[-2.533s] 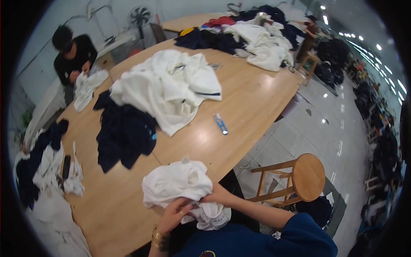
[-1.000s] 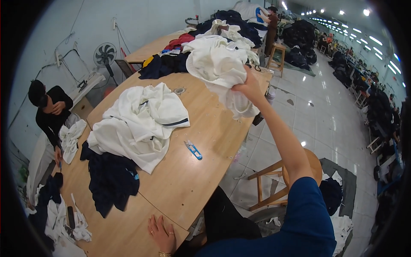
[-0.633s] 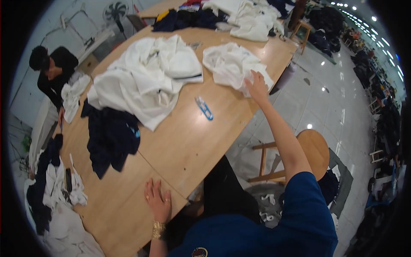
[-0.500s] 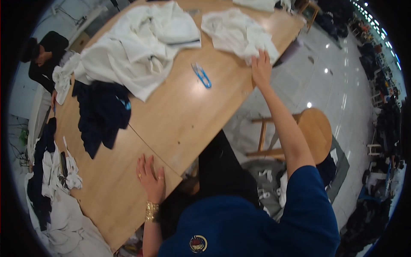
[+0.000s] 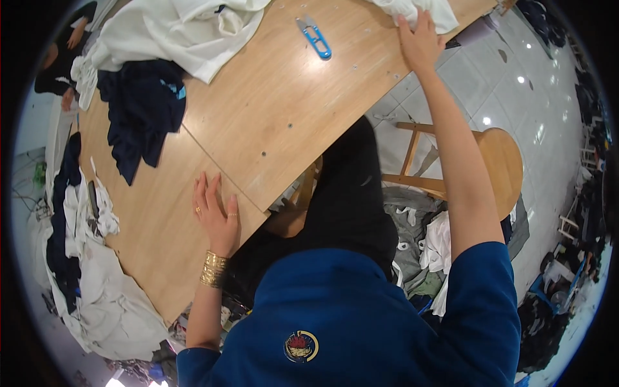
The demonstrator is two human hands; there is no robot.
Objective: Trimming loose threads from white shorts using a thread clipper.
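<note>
My left hand (image 5: 216,216) lies on the wooden table (image 5: 251,122) near its front edge, fingers outstretched, nothing in it. A gold bracelet and rings are on that arm and hand. At the far right corner my right hand (image 5: 420,42) reaches onto a white cloth piece (image 5: 442,14); its fingertips touch the fabric, and whether they pinch it I cannot tell. Between the hands, farther back, lie blue thread snips (image 5: 316,40). A dark navy cloth (image 5: 143,106) rests to the left, against a large white garment (image 5: 174,35).
A wooden stool (image 5: 500,171) stands right of the table, by a heap of white and grey cloth (image 5: 435,242) on the floor. White fabric (image 5: 116,303) hangs along the table's left edge. Another person's hand (image 5: 78,31) shows at far left.
The view has tipped down toward me, so the table and its cloths sit higher in the picture. My left hand stays on the table; my right stays at the white cloth.
</note>
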